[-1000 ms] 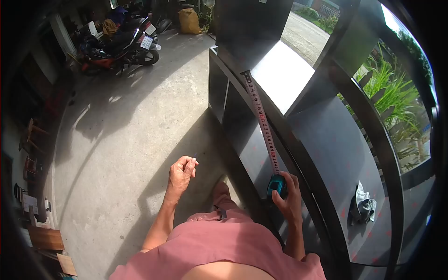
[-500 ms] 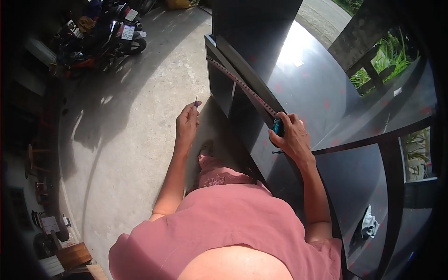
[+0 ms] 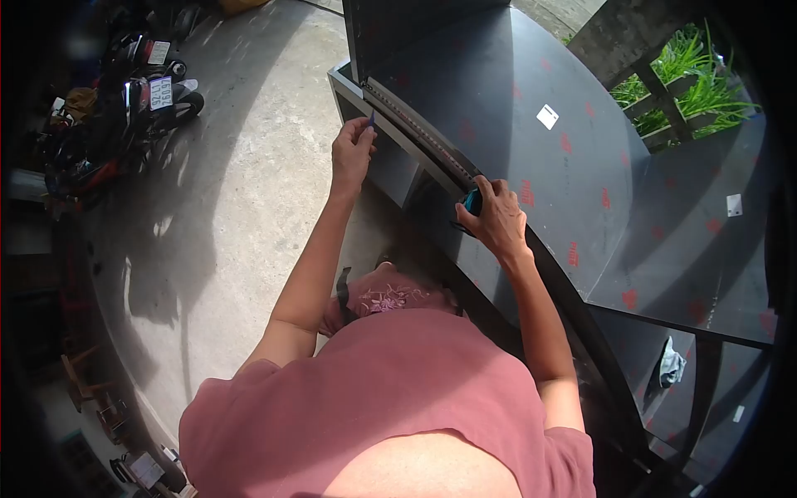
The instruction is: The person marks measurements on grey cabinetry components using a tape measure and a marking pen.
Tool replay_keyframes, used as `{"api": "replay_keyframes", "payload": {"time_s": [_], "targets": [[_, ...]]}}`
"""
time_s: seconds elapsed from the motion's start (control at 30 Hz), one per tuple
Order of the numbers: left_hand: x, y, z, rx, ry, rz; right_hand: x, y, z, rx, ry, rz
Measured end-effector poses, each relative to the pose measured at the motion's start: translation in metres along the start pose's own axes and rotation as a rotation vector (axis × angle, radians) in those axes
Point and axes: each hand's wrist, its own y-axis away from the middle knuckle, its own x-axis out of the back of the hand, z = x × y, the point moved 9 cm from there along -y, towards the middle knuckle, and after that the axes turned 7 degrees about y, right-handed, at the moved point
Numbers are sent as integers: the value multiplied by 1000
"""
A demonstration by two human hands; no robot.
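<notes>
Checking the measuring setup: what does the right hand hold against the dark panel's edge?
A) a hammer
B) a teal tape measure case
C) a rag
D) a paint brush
B: the right hand closes on the teal tape measure case, its blade running along the dark panel edge.

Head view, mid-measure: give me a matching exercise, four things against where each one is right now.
Things:
1. teal tape measure case
2. small blue pencil
3. crumpled grey rag
4. parked motorbike

Places:
A. on the concrete floor, far left
B. gripped in the right hand
C. on a lower dark shelf, right
D. pinched in the left hand

Pairs: 1-B, 2-D, 3-C, 4-A
</notes>
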Motion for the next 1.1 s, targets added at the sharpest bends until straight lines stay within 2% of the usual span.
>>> {"api": "replay_keyframes", "payload": {"time_s": [0.17, 0.27, 0.3, 0.37, 0.43, 0.5, 0.53, 0.83, 0.93, 1.1], "targets": [[-20, -25, -4, -41, -37, -70, -4, -12, -11, -36, 0, 13], [-55, -15, 5, -190, -166, -234, -4, -15, -12, -59, -6, 2], [-65, -8, 6, -182, -167, -259, -5, -15, -12, -61, -6, -8], [-96, 12, 16, -253, -406, -408, -6, -14, -9, -87, -17, -2], [-113, 17, 8, -301, -409, -454, -4, -15, -10, -68, -26, 15], [-131, 26, 10, -423, -540, -536, -4, -15, -9, -94, -29, -6], [-135, 27, 6, -367, -566, -564, -6, -15, -8, -100, -31, -26], [-146, 26, 5, -354, -844, -686, -16, -9, -7, -61, -15, 18], [-145, 34, 10, -301, -825, -754, -16, 4, -8, -91, -68, -63], [-159, 77, 29, -145, -608, -896, -6, 74, 27, -95, -148, -20]]}}
